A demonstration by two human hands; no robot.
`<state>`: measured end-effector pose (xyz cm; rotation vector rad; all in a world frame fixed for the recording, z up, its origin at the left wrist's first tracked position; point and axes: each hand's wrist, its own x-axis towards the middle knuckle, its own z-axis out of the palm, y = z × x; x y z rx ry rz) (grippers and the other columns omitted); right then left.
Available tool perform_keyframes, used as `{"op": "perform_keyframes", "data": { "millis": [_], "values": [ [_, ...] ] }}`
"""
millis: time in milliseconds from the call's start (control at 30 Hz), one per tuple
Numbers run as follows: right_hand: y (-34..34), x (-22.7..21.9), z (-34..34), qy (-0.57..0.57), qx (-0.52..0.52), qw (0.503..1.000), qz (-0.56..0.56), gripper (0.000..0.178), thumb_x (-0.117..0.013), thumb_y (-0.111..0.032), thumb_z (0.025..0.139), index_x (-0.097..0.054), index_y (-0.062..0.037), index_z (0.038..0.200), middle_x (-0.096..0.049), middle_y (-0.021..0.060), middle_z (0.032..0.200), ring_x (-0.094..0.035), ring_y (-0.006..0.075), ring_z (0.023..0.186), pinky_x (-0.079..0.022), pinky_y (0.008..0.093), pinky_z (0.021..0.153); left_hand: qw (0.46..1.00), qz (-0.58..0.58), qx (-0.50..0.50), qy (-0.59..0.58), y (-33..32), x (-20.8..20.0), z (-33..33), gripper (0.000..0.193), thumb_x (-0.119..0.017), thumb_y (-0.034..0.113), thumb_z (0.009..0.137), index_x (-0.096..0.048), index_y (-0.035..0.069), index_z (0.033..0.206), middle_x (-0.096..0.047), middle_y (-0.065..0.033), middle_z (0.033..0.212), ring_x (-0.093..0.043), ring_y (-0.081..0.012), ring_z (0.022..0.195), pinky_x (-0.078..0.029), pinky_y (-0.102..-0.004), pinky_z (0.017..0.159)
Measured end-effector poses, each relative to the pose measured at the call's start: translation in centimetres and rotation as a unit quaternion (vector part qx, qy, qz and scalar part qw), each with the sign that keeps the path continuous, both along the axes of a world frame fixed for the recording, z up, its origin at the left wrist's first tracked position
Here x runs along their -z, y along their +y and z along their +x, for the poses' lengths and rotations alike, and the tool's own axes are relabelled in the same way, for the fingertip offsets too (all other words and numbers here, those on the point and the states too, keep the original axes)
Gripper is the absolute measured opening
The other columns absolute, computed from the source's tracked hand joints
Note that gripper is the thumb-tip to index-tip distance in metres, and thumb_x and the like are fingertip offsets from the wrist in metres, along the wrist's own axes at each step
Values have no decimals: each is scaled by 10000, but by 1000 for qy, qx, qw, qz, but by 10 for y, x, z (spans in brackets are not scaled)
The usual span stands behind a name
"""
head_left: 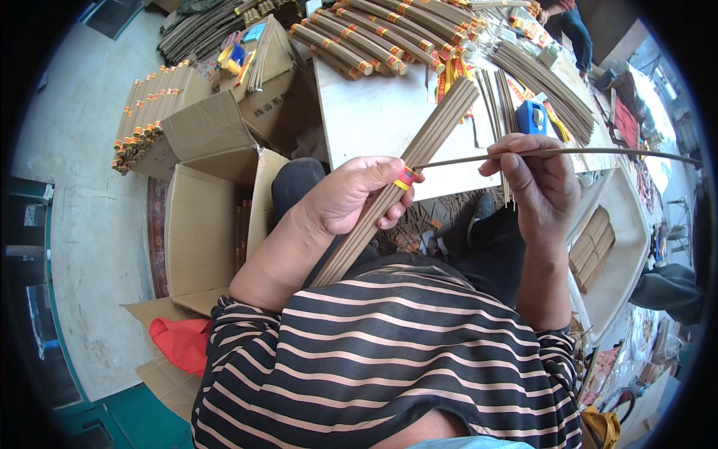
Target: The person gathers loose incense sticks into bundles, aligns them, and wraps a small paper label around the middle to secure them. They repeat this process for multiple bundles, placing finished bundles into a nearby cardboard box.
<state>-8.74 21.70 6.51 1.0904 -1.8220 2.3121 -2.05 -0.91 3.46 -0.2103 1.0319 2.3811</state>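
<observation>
My left hand (366, 191) is closed around a bundle of brown incense sticks (443, 116) that slants across my lap. A red and yellow paper band (405, 178) wraps the bundle beside my thumb. Between the thumb and fingers of my right hand (540, 176) is a single long incense stick (621, 152), held nearly level. Its left end meets the bundle just by the paper band; whether it goes into the band I cannot tell.
Banded incense bundles (351, 45) lie in a pile on the white table (366, 120), near a blue tape dispenser (532, 117) and loose sticks (546, 86). An open cardboard box (202, 232) stands at my left. A white tub (624, 247) holding sticks is at my right.
</observation>
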Motion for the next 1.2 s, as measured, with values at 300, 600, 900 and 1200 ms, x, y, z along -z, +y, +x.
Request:
{"op": "perform_keyframes", "data": {
  "millis": [300, 600, 900, 1200],
  "values": [
    [3, -8, -13, -47, 10, 997, 64, 127, -600, -77, 856, -550, 29, 905, -614, 103, 798, -614, 145, 657, -511, 252, 605, 1000, -19, 5, 0, 3, 4, 0, 231, -479, 256, 937, -512, 28, 956, -597, -85, 759, -579, -119, 590, -454, -210, 465],
    [8, -18, -23, -45, -18, 994, 95, 144, -596, -94, 862, -551, 30, 919, -618, 110, 837, -617, 142, 684, -515, 252, 640, 999, -25, 23, 1, 5, 3, -2, 243, -492, 265, 930, -532, 28, 970, -603, -80, 757, -589, -116, 591, -461, -210, 464],
    [13, -14, -13, -13, -104, 993, 50, 126, -557, 22, 856, -537, 45, 979, -627, 140, 925, -628, 143, 787, -524, 241, 718, 999, -39, 25, 4, 4, 5, -2, 276, -484, 274, 933, -553, 15, 1001, -595, -73, 748, -576, -114, 586, -456, -207, 468],
    [12, -13, -21, -74, -76, 992, 64, 103, -589, -9, 845, -561, 34, 934, -638, 109, 826, -636, 143, 727, -527, 239, 676, 998, -42, 36, 5, 7, 3, 0, 237, -499, 271, 926, -525, 36, 928, -605, -83, 751, -581, -116, 599, -463, -212, 470]
  ]
}}
